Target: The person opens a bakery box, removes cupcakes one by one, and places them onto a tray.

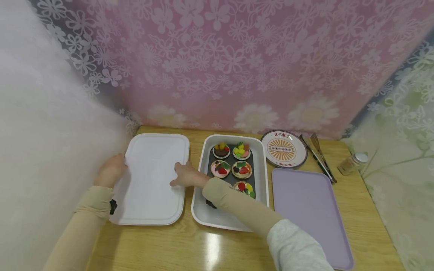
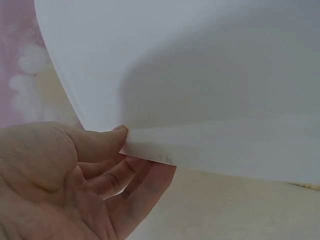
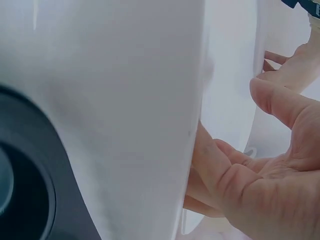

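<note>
A white rectangular lid (image 1: pixel 152 177) with rounded corners lies at the left of the table. At its left edge, my left hand (image 1: pixel 112 170) pinches the rim. In the left wrist view that hand (image 2: pixel 95 170) has its thumb on top and its fingers curled beneath the edge. My right hand (image 1: pixel 184 175) reaches across to the lid's right edge, thumb and index finger spread apart over it. In the right wrist view, the right hand's (image 3: pixel 260 160) lower fingers are partly hidden behind a white wall. Under the right forearm stands a white container (image 1: pixel 198 210) holding several fruit tarts (image 1: pixel 241 170).
The tarts sit on a dark sheet (image 1: pixel 227 148). Behind and right are a patterned plate (image 1: pixel 268 152), tongs (image 1: pixel 317 156) and a small jar (image 1: pixel 350 164). A lilac tray (image 1: pixel 305 203) lies at the right. Floral cloth (image 1: pixel 217 75) hangs behind the table.
</note>
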Action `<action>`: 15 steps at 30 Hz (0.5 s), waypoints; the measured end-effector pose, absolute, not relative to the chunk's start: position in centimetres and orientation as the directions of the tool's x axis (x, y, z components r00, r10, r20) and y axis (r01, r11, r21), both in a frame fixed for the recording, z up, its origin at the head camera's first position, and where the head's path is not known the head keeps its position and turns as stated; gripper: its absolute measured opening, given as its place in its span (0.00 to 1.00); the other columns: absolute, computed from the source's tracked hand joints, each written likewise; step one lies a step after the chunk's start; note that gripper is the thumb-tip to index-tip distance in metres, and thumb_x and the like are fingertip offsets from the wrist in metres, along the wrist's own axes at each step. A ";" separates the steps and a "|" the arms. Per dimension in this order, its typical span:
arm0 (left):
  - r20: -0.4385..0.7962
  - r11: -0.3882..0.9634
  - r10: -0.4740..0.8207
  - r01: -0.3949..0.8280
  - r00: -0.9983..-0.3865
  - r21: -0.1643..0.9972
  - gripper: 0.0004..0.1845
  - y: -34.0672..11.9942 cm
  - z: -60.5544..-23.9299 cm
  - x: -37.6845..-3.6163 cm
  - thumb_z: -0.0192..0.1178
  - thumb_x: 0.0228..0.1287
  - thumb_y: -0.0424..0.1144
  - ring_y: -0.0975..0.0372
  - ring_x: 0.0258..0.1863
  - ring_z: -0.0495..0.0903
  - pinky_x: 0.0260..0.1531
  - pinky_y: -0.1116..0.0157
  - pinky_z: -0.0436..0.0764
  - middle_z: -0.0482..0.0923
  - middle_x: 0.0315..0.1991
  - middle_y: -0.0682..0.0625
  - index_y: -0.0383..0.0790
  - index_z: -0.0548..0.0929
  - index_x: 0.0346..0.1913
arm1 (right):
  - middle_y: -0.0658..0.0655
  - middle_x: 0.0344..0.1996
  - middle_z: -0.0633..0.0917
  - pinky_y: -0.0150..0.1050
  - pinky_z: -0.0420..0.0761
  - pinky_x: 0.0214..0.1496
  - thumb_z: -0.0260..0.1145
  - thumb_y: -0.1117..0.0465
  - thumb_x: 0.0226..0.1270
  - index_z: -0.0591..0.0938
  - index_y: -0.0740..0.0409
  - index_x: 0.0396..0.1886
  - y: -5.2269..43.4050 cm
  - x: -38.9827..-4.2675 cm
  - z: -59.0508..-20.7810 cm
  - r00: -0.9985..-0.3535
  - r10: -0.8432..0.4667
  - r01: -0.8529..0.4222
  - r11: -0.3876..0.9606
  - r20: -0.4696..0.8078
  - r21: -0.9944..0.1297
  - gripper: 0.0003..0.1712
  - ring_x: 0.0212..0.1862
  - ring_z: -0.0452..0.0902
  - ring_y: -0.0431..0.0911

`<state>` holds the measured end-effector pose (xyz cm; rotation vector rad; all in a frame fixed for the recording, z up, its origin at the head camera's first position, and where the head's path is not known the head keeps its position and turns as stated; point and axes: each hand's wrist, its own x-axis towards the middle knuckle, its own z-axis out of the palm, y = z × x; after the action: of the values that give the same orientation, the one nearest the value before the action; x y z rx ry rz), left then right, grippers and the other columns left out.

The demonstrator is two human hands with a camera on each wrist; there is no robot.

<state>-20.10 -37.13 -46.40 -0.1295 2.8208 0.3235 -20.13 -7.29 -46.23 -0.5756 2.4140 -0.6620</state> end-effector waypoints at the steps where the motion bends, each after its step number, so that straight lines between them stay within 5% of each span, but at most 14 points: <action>1: -0.297 0.970 -0.055 -0.121 -0.953 0.209 0.20 -37.2 -46.6 -20.1 0.47 0.69 0.33 0.33 0.51 0.73 0.46 0.41 0.75 0.72 0.53 0.23 0.21 0.67 0.57 | 0.67 0.66 0.68 0.46 0.79 0.56 0.67 0.45 0.64 0.70 0.56 0.61 -7.4 -20.1 -46.3 -0.744 -0.527 -0.243 0.785 -0.410 -0.569 0.32 0.65 0.67 0.55; 6: -0.288 0.967 -0.070 -0.136 -0.955 0.214 0.17 -37.1 -47.2 -20.3 0.44 0.66 0.32 0.36 0.46 0.76 0.37 0.45 0.77 0.75 0.48 0.25 0.23 0.69 0.53 | 0.65 0.67 0.69 0.51 0.75 0.64 0.67 0.44 0.65 0.68 0.58 0.64 -7.7 -20.3 -46.9 -0.745 -0.511 -0.220 0.795 -0.429 -0.566 0.36 0.73 0.58 0.58; 15: -0.297 0.968 -0.074 -0.140 -0.952 0.209 0.17 -37.1 -48.2 -20.1 0.44 0.66 0.31 0.36 0.44 0.78 0.36 0.46 0.78 0.75 0.47 0.25 0.22 0.68 0.53 | 0.63 0.58 0.73 0.46 0.78 0.55 0.66 0.44 0.65 0.71 0.57 0.56 -8.1 -20.4 -47.8 -0.750 -0.506 -0.185 0.780 -0.427 -0.598 0.29 0.64 0.67 0.55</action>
<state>-20.09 -37.14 -48.17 -0.1573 2.8269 0.3307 -20.39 -8.07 -47.78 -0.5126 2.3808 -0.7181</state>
